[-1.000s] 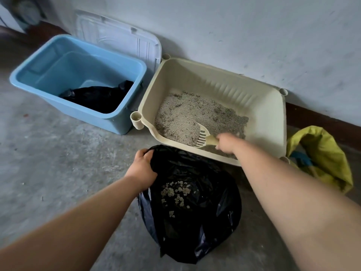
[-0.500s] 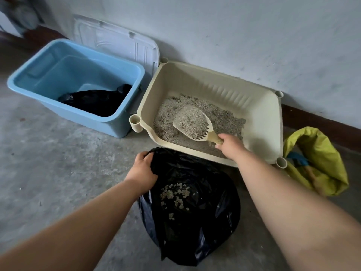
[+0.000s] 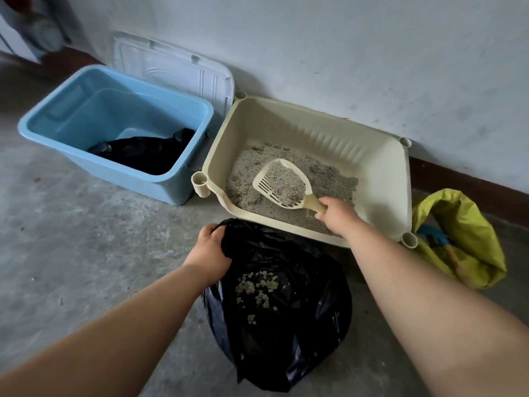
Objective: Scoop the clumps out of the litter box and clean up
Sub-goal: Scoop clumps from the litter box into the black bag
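Head view: right hand [image 3: 336, 214] is gripping the scoop [image 3: 282, 183], sifting litter over the litter box [image 3: 380, 179]; left hand [image 3: 210, 252] is holding the black bag [image 3: 286, 325] open to receive clumps.

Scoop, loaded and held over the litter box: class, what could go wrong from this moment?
1. The scoop carries much loose litter; carried to the black bag now, clean litter would likely be wasted or scattered on the floor.
2. The bag is held at one edge only; its mouth may sag and the load could miss.
3. The way out crosses the litter box's near rim; a knock could tip the scoop.
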The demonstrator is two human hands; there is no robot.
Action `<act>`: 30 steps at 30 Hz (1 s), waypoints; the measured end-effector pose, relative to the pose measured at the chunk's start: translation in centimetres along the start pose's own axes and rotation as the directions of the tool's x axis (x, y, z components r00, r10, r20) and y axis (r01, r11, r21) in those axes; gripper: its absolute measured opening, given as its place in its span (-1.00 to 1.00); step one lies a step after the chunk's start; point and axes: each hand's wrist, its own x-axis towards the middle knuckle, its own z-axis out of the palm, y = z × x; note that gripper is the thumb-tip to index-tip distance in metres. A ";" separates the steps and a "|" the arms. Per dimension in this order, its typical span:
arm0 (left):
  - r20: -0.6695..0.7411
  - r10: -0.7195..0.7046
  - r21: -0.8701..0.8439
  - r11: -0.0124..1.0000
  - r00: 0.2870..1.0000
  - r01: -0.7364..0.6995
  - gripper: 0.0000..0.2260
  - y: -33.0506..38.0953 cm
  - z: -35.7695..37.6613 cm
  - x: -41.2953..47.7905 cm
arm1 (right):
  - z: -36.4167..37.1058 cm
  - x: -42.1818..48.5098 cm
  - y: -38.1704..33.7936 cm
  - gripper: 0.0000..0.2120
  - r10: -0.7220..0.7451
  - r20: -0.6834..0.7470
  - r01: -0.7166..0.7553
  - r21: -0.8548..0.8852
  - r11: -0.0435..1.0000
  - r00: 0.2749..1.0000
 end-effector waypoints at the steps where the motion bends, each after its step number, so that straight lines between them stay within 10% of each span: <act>1: 0.002 0.000 0.003 1.000 1.000 0.000 -0.35 0.0 0.0 0.0 | -0.1 -0.1 0.0 -0.59 0.010 0.001 -0.010 0.000 1.000 1.000; 30: -0.026 0.018 -0.013 1.000 1.000 -0.019 -0.39 -0.2 -0.8 -1.1 | -2.8 -2.6 0.4 -0.67 -0.025 -0.030 0.020 -0.148 0.989 0.999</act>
